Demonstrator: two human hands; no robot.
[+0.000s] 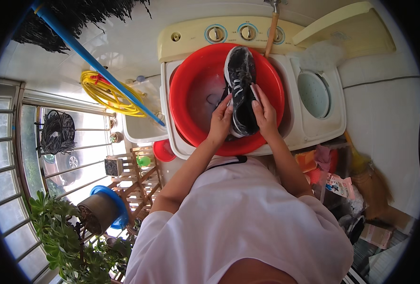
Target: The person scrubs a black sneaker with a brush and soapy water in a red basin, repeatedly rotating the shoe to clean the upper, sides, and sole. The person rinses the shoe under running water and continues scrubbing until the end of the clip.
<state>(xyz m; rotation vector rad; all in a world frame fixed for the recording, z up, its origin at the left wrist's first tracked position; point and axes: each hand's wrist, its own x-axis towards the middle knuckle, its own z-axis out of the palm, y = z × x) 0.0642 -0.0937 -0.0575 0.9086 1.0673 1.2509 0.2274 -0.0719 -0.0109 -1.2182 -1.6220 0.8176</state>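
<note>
A black lace-up sports shoe (243,99) with a white sole is held over a red plastic basin (181,88), its opening facing me. My left hand (222,119) grips the shoe's left side, and my right hand (265,113) grips its right side near the laces. Whitish suds or wet marks show on the shoe's upper. Cloudy water (204,92) lies in the basin, and a dark object, partly hidden behind the held shoe, sits in it. The basin rests in the open tub of a twin-tub washing machine (231,28).
A wooden handle (272,33) stands behind the basin. At right are the open spin tub (313,94), a raised lid (348,32) and a broom (371,188). A blue pole (100,67), coiled yellow hose (107,94), white sink (142,133) and potted plants (53,227) are at left.
</note>
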